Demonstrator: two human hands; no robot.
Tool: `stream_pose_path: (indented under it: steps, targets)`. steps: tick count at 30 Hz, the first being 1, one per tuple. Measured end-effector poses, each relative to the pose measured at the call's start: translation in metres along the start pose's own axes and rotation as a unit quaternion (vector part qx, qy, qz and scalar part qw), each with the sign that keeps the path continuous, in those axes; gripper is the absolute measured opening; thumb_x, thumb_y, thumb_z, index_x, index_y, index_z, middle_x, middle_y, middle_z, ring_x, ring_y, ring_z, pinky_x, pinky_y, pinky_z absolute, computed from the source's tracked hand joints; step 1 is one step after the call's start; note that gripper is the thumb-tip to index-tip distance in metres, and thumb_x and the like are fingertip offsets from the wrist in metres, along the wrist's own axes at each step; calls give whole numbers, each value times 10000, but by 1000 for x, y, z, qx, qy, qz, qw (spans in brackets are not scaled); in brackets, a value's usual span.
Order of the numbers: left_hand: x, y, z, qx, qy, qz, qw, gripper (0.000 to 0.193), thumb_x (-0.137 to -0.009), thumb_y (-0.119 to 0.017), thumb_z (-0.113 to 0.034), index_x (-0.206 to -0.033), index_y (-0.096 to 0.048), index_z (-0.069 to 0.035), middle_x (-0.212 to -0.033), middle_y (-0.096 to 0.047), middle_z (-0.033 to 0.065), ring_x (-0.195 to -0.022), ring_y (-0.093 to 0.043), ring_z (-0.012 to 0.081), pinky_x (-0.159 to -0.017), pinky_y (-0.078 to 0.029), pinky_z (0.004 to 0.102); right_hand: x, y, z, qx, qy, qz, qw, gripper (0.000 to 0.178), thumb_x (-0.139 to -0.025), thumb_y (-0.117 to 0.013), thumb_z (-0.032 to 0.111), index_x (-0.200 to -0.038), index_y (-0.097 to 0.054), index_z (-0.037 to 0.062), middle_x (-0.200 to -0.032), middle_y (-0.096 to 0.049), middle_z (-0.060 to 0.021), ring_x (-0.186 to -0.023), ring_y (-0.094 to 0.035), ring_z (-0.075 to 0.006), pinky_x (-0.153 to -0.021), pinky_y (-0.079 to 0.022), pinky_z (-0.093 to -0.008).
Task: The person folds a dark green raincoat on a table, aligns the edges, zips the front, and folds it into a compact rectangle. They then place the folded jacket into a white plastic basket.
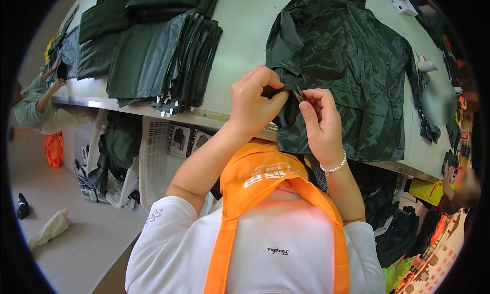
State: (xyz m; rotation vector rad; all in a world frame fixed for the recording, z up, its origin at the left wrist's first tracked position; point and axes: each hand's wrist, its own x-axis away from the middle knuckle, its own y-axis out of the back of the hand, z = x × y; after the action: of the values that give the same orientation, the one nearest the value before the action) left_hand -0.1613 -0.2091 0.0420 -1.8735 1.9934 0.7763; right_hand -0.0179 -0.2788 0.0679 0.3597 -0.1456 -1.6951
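A dark green shiny jacket (352, 74) lies spread on the pale table, its collar at the far side. Near the table's front edge, my left hand (255, 97) pinches a bit of the jacket at its left side, by the sleeve end. My right hand (321, 121) is closed on small thread snips (300, 95), whose pointed metal blades reach toward the pinched cloth. The two hands are close together, with a dark fold of cloth hanging between them. Most of the snips is hidden by my fingers.
Folded dark green garments (168, 59) are stacked at the left of the table (237, 33). White plastic baskets (153, 156) stand below its edge. A thread cone (426, 64) and a small box (399, 1) are at the right. Another person's arms (43, 97) reach in at far left.
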Motion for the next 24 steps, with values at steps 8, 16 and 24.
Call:
stream_pose_path:
  steps: [8, 16, 24]
  targets:
    - [11, -3, 1, -27, 25, -9, 999, 194, -595, -671, 55, -706, -530, -20, -670, -559, 74, -556, -553, 223, -506, -453, 292, -8, 4, -5, 40, 8, 34, 999, 123, -876, -615, 69, -954, -544, 5, -781, -606, -47, -675, -558, -93, -640, -460, -217]
    - [37, 17, -8, 102, 216, 174, 955, 342, -648, -570, -3, -989, -593, 1, -1173, -550, 153, -1156, -492, 254, -1021, -323, 354, -9, 119, -103, 220, -28, -82, 972, 262, -779, -707, 167, -986, -610, 40, -847, -595, -78, -739, -619, -202, -667, -498, -292]
    - [60, -255, -49, 144, 200, 365, 898, 322, -774, -599, -71, -1094, -591, -41, -1247, -533, 119, -1200, -476, 259, -1009, -344, 350, 96, 352, -273, 470, -249, -179, 828, 376, -847, -549, 175, -1179, -533, 0, -1343, -419, -233, -977, -586, -386, -794, -504, -431]
